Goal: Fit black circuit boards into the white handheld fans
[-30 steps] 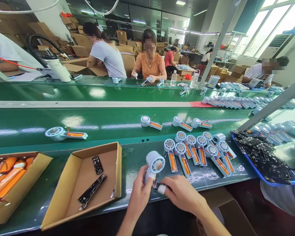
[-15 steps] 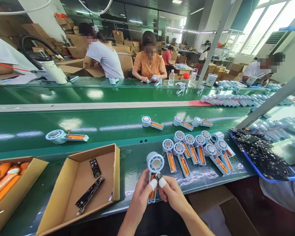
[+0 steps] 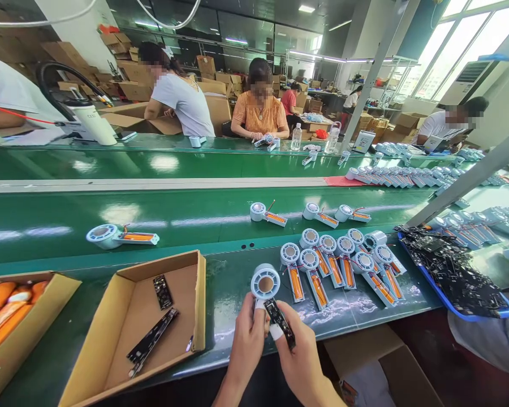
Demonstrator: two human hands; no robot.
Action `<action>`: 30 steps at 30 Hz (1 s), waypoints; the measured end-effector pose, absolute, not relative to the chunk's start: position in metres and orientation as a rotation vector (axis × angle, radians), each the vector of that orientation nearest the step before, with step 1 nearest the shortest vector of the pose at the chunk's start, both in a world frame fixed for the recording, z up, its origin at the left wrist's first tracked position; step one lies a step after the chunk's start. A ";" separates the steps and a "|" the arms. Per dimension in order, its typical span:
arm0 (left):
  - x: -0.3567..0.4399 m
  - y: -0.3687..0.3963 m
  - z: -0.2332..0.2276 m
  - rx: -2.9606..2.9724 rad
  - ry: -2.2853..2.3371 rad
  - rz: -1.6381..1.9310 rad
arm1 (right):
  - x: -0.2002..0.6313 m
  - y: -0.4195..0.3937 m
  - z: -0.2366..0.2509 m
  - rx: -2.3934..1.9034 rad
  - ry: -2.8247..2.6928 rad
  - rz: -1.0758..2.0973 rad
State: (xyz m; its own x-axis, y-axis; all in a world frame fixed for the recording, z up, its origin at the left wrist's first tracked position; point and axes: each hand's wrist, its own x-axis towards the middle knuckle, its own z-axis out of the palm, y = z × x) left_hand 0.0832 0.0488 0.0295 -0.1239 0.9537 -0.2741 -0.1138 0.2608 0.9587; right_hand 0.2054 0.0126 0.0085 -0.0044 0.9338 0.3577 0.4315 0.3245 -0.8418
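Head view: both hands (image 3: 275, 345) now pinch the black circuit strip (image 3: 279, 321) laid lengthwise over the fan housing (image 3: 265, 281).

Both forearms enter from six o'clock, bare, and converge toward twelve. Left hand (image 3: 246, 342): raised, back toward the camera, fingers curled closed in a grip, thumb with a white fingertip cover (image 3: 259, 305) pointing to twelve. Right hand (image 3: 301, 356): just beside it at three o'clock, touching, fingers closed in a pinch, covered fingertip at ten o'clock.
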 end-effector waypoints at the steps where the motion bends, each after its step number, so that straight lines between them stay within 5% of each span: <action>1: 0.082 0.049 0.029 0.849 1.351 1.136 | 0.206 0.012 0.004 -1.277 -1.660 0.532; 10: 0.086 0.036 0.004 0.698 1.376 1.192 | 0.194 0.019 -0.004 -1.365 -1.847 0.238; 21: 0.084 0.047 0.006 0.499 1.133 1.238 | 0.191 0.027 -0.001 -1.095 -1.522 0.785; 30: 0.090 0.051 0.034 0.270 1.027 1.189 | 0.206 0.016 -0.007 -1.167 -1.435 0.787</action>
State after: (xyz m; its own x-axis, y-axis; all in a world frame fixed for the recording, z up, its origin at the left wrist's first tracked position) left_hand 0.0899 0.0511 0.0337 0.0058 0.8576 -0.5144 -0.6341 0.4009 0.6612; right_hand 0.2057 0.0161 -0.0071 0.0552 0.9451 0.3222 0.2364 0.3011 -0.9238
